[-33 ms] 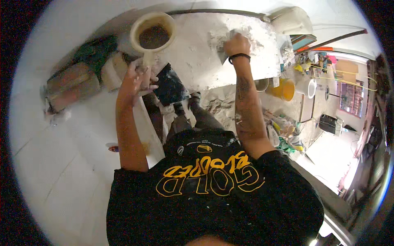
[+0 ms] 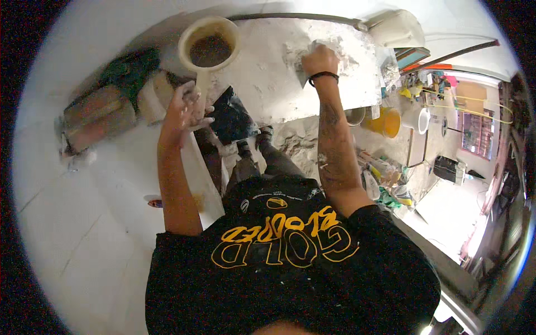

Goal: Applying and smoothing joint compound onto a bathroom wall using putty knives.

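Note:
My left hand (image 2: 185,109) is at the near left edge of the table, its whitened fingers spread apart. It is beside the handle (image 2: 204,84) of a cream dipper (image 2: 182,47), whose round bowl holds a grey-brown mix. To its right, a black plastic sheet or bag (image 2: 231,117) hangs over the table's edge. My right hand (image 2: 321,60) is closed in a fist over a patch of pale, crumbly material (image 2: 350,56). A flat grey tool, perhaps a scraper (image 2: 317,43), shows partly beside the fist; most of it is hidden.
The white-coated table (image 2: 268,72) spans the front. Cardboard-like boxes (image 2: 97,120) and a green bag (image 2: 134,70) are at left. A yellow bucket (image 2: 385,123) and a white bucket (image 2: 420,120) stand at right, near a heap of bags (image 2: 388,178).
My left fingers have opened and shifted slightly away from the dipper's handle. The right fist has moved slightly to the left, and the grey blade below it shows less.

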Demonstrator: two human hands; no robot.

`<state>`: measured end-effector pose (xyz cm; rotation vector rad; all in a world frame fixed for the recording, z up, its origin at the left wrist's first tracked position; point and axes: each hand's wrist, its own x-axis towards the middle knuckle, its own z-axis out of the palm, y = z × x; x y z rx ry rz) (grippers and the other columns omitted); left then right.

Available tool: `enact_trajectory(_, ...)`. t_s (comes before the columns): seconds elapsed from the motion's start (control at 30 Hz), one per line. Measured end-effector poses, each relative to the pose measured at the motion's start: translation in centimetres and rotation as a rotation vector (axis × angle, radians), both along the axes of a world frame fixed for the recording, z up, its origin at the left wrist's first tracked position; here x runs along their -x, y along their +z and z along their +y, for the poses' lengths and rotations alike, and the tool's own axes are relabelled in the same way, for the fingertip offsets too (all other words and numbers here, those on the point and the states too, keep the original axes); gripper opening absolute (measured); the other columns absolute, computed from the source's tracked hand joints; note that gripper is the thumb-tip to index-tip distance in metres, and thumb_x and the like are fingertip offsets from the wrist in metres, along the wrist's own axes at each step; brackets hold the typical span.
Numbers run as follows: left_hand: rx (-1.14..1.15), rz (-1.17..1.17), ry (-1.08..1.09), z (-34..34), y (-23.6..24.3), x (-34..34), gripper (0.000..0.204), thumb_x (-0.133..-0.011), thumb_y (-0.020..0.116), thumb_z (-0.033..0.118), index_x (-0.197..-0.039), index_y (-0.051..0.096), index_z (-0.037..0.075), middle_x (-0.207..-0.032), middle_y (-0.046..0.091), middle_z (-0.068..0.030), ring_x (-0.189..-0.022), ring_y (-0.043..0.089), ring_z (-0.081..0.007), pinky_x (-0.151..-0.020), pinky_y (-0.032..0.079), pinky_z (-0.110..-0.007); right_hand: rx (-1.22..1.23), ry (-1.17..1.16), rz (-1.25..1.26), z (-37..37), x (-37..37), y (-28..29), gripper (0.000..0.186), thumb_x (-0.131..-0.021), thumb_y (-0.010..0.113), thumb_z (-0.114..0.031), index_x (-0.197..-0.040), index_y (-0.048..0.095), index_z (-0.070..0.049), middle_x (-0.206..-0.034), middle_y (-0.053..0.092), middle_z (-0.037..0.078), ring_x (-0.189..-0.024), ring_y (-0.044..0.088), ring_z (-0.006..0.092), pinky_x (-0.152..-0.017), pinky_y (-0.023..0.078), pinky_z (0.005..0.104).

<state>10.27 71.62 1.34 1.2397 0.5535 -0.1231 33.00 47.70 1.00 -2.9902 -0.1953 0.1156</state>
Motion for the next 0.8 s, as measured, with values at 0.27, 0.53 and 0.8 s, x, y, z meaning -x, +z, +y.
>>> enact_trajectory(0.27, 0.059, -0.095, 0.173, 1.5, -6.2, 4.3, 0.047, -0.093, 0.042, 0.03, -0.131, 0.031, 0.005, -0.11, 0.055, -0.0153, -0.09, 0.06, -0.0287, -0.077, 0.053, -0.041, 0.042, 0.194, -0.099, 3.3, 0.1, 0.0, 0.021, -0.069, 0.053, -0.016, -0.08, 0.064, -0.002, -0.085, 0.063, 0.022, -0.083, 0.061, 0.0354, -0.076, 0.049, 0.0421)
enact_trajectory(0.53, 0.156, -0.064, 0.242, 1.7, -7.4, 6.5, 0.047, -0.089, 0.051, 0.031, -0.126, 0.035, 0.006, -0.112, 0.053, -0.0139, -0.093, 0.058, -0.0259, -0.078, 0.051, -0.04, 0.117, 0.348, -0.205, 4.5, -1.6, 0.1, 0.022, -0.07, 0.056, -0.017, -0.088, 0.064, -0.009, -0.089, 0.063, 0.012, -0.08, 0.063, 0.0308, -0.071, 0.052, 0.0408)
enact_trajectory(0.8, 0.066, 0.019, 0.338, 1.3, -4.6, 5.5, 0.051, -0.086, 0.055, 0.036, -0.125, 0.038, 0.007, -0.116, 0.052, -0.0102, -0.098, 0.055, -0.0206, -0.085, 0.046, -0.038, 0.14, 0.544, -0.181, 3.4, 0.4, 1.8, 0.022, -0.069, 0.053, -0.009, -0.088, 0.064, -0.014, -0.097, 0.059, 0.005, -0.078, 0.062, 0.0301, -0.067, 0.051, 0.0408)
